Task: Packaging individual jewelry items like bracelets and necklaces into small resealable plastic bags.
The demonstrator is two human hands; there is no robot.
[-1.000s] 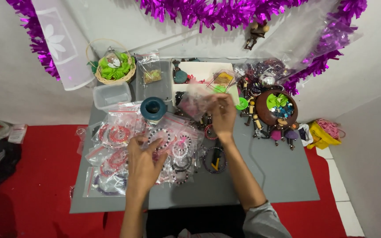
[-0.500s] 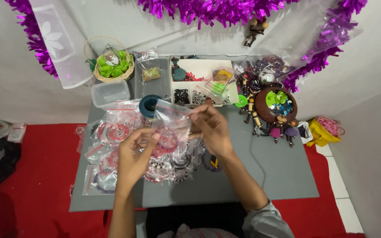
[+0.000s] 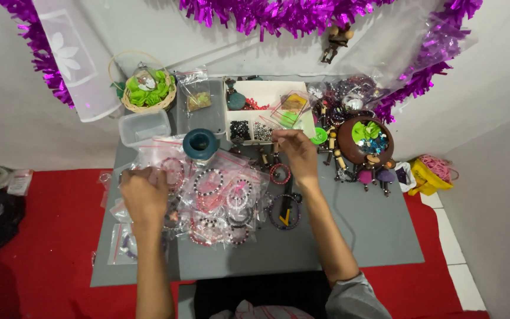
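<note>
At the far left of the grey desk (image 3: pixel 361 236) a wicker basket (image 3: pixel 144 94) of green leaves stands at the back edge, with an empty clear plastic tub (image 3: pixel 144 126) just in front of it. The left hand (image 3: pixel 144 194) lies palm down on the left side of a heap of small clear zip bags (image 3: pixel 208 201), each holding a beaded bracelet in red, black or white; its fingers are curled loosely over the bags, though whether they pinch one cannot be told. A dark teal round pot (image 3: pixel 200 143) stands at the back of the heap, touching the bags. Further right, a white compartment tray (image 3: pixel 267 94) holds beads in its sections. The right hand (image 3: pixel 294 152) hovers just in front of this tray, fingers drawn together at the tips, seemingly on something small that is too tiny to make out. Loose bracelets (image 3: pixel 283 210) lie on the desk near its wrist. To the right sits a brown bowl (image 3: pixel 349 147) with green and blue pieces inside.
</note>
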